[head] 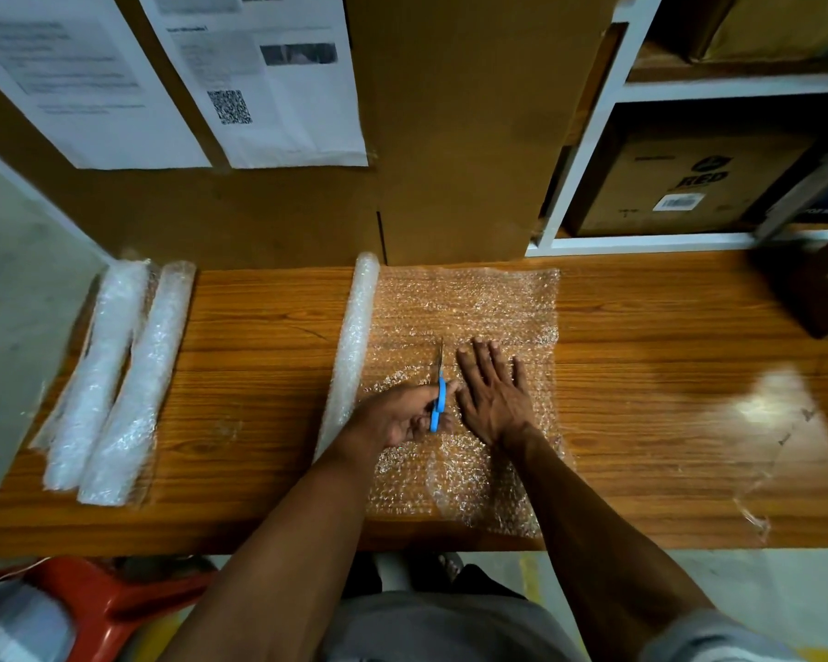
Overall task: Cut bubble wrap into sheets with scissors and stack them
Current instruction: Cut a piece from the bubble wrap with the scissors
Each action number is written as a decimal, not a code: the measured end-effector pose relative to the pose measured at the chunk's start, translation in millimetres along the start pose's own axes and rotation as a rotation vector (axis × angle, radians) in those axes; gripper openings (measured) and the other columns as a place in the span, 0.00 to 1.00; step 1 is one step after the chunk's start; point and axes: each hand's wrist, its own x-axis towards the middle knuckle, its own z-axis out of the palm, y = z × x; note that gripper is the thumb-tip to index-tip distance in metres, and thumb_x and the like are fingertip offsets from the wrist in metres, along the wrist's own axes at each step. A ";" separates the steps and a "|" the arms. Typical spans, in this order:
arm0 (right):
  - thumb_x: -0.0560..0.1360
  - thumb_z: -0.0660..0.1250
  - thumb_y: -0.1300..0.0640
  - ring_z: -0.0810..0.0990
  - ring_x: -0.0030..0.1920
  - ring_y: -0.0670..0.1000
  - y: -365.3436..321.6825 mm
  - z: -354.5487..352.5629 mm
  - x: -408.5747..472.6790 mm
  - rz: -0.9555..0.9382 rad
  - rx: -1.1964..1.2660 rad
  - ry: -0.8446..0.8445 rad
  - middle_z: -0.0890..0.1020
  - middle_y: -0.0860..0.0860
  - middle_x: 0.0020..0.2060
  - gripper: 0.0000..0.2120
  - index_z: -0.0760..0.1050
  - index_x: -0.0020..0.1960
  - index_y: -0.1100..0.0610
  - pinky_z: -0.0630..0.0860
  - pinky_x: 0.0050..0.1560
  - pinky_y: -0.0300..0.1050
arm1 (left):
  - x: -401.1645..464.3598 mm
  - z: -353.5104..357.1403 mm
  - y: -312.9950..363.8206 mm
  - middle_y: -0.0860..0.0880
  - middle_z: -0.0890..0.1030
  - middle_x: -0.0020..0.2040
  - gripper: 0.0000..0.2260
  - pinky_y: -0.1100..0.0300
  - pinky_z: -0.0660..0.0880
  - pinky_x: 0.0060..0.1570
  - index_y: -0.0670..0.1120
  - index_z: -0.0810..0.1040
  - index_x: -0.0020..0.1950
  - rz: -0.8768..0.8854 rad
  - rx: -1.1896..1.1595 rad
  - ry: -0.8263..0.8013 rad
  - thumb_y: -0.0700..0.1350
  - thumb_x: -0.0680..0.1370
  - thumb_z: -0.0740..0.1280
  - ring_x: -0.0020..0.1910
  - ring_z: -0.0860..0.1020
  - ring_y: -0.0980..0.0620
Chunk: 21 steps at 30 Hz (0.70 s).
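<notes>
Blue-handled scissors (438,398), blades indistinct, gripped by left hand (397,418); right hand (493,394) flat on bubble wrap (469,308).

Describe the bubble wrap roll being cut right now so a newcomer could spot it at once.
Start at the wooden table and find the flat sheet of bubble wrap spread in its middle. The roll lies along that sheet's left edge, beside the blue-handled scissors. Unlike the two rolls at the table's left end, it is partly unrolled.
</notes>
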 end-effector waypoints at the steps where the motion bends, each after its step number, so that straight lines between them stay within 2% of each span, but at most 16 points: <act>1: 0.85 0.38 0.38 0.34 0.83 0.56 0.0 0.3 -0.8 0.001 -0.003 0.004 0.35 0.52 0.84 0.32 0.35 0.85 0.47 0.37 0.82 0.65 | 1.5 1.5 1.7 0.42 0.85 0.45 0.22 0.68 0.68 0.22 0.39 0.79 0.63 0.005 0.001 0.016 0.56 0.80 0.71 0.27 0.80 0.56; 3: 0.85 0.36 0.38 0.33 0.83 0.56 -0.1 0.2 -1.9 0.000 -0.012 0.003 0.34 0.52 0.83 0.32 0.34 0.85 0.47 0.37 0.82 0.65 | 3.5 4.1 5.7 0.43 0.84 0.46 0.19 0.69 0.66 0.20 0.40 0.79 0.63 0.018 -0.022 0.034 0.53 0.81 0.71 0.30 0.80 0.56; 6: 0.85 0.34 0.37 0.32 0.83 0.56 -0.7 -0.2 -3.5 0.000 -0.024 0.013 0.34 0.52 0.83 0.31 0.33 0.85 0.47 0.39 0.82 0.66 | 11.0 3.6 8.5 0.40 0.85 0.51 0.12 0.69 0.66 0.20 0.44 0.81 0.60 0.021 -0.050 0.069 0.51 0.82 0.70 0.43 0.83 0.50; 8: 0.85 0.35 0.38 0.33 0.83 0.56 -1.4 0.0 -4.7 -0.003 -0.024 0.016 0.35 0.52 0.84 0.31 0.34 0.85 0.48 0.40 0.82 0.66 | 13.8 3.1 9.4 0.39 0.86 0.52 0.10 0.69 0.66 0.20 0.45 0.81 0.59 0.005 -0.056 0.079 0.49 0.83 0.69 0.48 0.83 0.47; 9: 0.85 0.35 0.38 0.33 0.83 0.56 -1.5 0.2 -5.0 -0.002 -0.020 0.019 0.35 0.52 0.84 0.31 0.34 0.85 0.48 0.40 0.82 0.66 | 14.8 3.4 10.1 0.39 0.86 0.51 0.09 0.69 0.66 0.20 0.44 0.82 0.58 0.004 -0.064 0.082 0.48 0.83 0.68 0.48 0.84 0.46; 12: 0.85 0.35 0.37 0.34 0.83 0.56 -2.1 -0.1 -4.8 0.002 -0.016 0.031 0.36 0.52 0.84 0.32 0.35 0.85 0.48 0.41 0.82 0.66 | 15.0 5.4 10.6 0.40 0.85 0.45 0.05 0.71 0.63 0.19 0.41 0.82 0.53 0.002 -0.071 0.118 0.42 0.83 0.69 0.37 0.85 0.51; 14: 0.85 0.36 0.37 0.35 0.83 0.57 -2.0 -0.1 -4.8 0.001 -0.018 0.032 0.37 0.53 0.84 0.32 0.36 0.85 0.48 0.41 0.82 0.66 | 13.8 6.3 10.2 0.41 0.85 0.41 0.04 0.71 0.63 0.19 0.41 0.81 0.51 0.000 -0.077 0.135 0.41 0.82 0.69 0.33 0.85 0.52; 17: 0.85 0.38 0.37 0.38 0.84 0.58 -3.6 -1.7 -3.6 0.005 -0.011 0.023 0.39 0.54 0.85 0.33 0.40 0.86 0.49 0.43 0.82 0.67 | 12.2 4.0 11.0 0.40 0.86 0.43 0.05 0.71 0.64 0.19 0.40 0.82 0.53 -0.017 -0.108 0.140 0.41 0.82 0.70 0.38 0.85 0.51; 19: 0.85 0.42 0.38 0.48 0.85 0.59 -5.0 -7.6 1.4 0.006 0.040 0.059 0.49 0.54 0.85 0.32 0.50 0.85 0.50 0.49 0.82 0.67 | 14.3 1.5 12.2 0.40 0.87 0.46 0.09 0.69 0.67 0.21 0.40 0.83 0.55 -0.041 -0.094 0.128 0.45 0.81 0.71 0.46 0.82 0.50; 21: 0.85 0.44 0.40 0.54 0.84 0.59 -3.8 -11.7 11.4 0.009 0.055 0.089 0.56 0.55 0.84 0.30 0.55 0.83 0.52 0.53 0.81 0.66 | 15.8 0.0 13.4 0.41 0.87 0.48 0.13 0.68 0.70 0.23 0.40 0.83 0.56 -0.058 -0.076 0.113 0.49 0.81 0.72 0.47 0.80 0.49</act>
